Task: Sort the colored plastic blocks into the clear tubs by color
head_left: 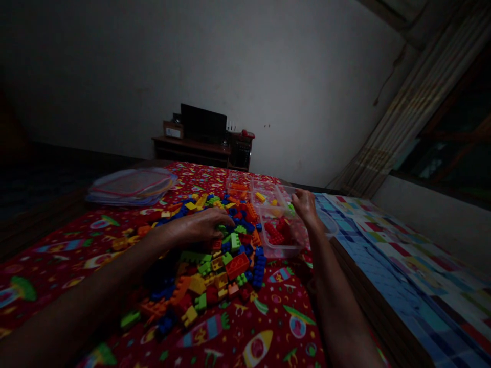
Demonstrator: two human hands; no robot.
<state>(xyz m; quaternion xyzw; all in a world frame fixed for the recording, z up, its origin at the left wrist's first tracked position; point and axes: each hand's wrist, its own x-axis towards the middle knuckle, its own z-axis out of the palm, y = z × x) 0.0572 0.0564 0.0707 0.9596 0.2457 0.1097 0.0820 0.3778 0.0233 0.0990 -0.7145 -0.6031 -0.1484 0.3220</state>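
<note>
My left hand [207, 225] reaches over a heap of colourful toy building blocks [218, 266], its fingers and thumb curled around a green block [221, 227] at the heap's middle. My right hand [305, 204] is closed above the right side of several clear plastic boxes; whatever its fingers hold is hidden. Red blocks [280, 232] lie in the nearest clear box [282, 251]. Farther boxes hold orange blocks [238, 188] and yellow blocks [261, 197]. A little green block [291, 207] shows beside my right fingers.
Stacked clear lids [132, 186] lie at the left on the red patterned cloth [245, 327]. To the right, past a brown wooden edge [376, 301], is a blue checked cloth [356, 245]. A monitor [203, 122] stands on a low desk by the far wall.
</note>
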